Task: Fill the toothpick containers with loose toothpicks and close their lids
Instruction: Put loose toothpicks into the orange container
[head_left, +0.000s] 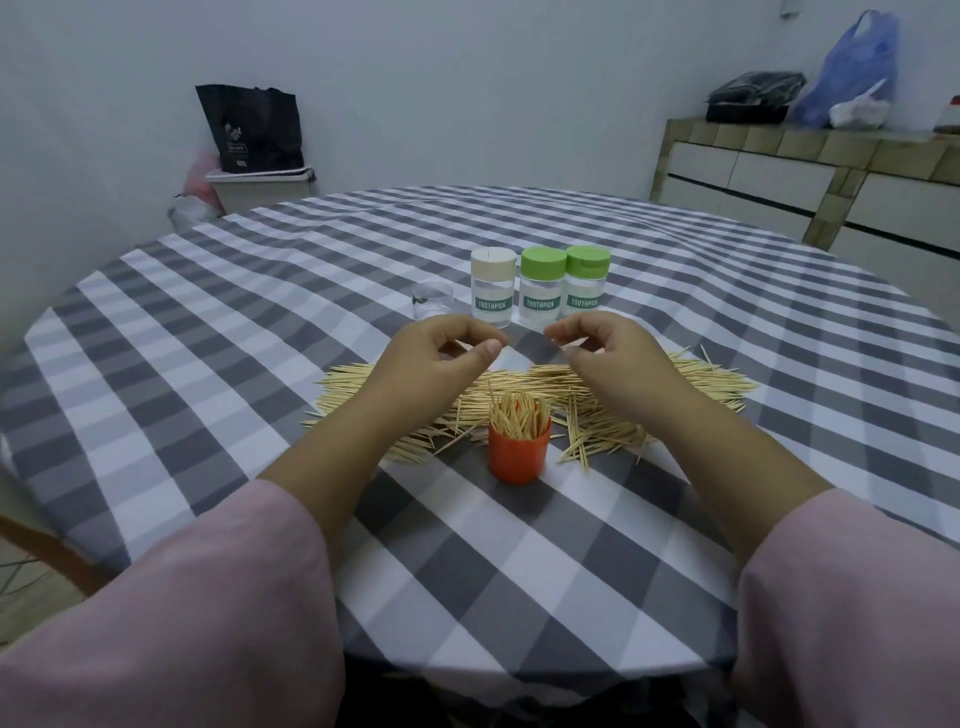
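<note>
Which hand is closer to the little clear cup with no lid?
The left hand. The clear cup stands just beyond it, left of the three lidded containers, while the right hand hovers farther over, in front of the green-lidded ones.

orange cup (517, 457), green lids (543, 261), grey-checked tablecloth (311, 270)

Open cloth is left on the table (218, 332) to both sides and at the near edge. The middle is blocked by scattered toothpicks (649, 387), an orange cup (518, 457), and three capped jars (540, 291) behind.
</note>
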